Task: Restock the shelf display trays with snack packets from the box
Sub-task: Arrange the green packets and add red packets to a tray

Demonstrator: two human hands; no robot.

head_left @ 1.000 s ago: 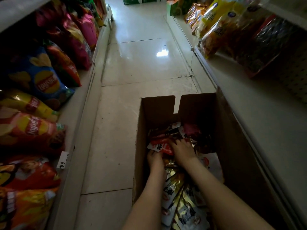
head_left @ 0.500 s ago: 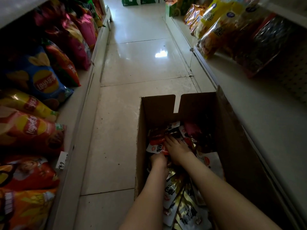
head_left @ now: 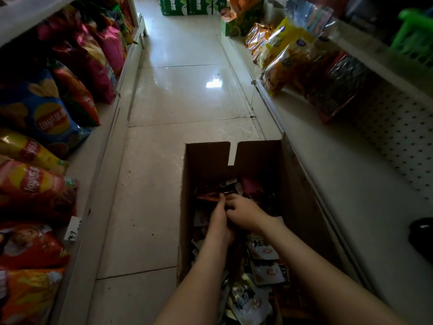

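Note:
An open cardboard box stands on the aisle floor, full of small snack packets in red, silver and dark wrappers. Both my hands are down inside it, close together near its far end. My left hand holds red packets whose ends stick out past its fingers. My right hand lies just to the right with fingers curled onto the same bunch; what its fingers grip is hidden in the dark. A green display tray sits on the upper right shelf.
Crisp bags fill the left shelf. On the right, a white shelf runs beside the box, with bagged snacks farther along. Green cartons stand at the aisle's far end. A dark object lies on the right shelf.
My left hand has moved forward and up beside my right hand. Both now meet on the red packets, which have lifted a little. The camera has tilted up slightly.

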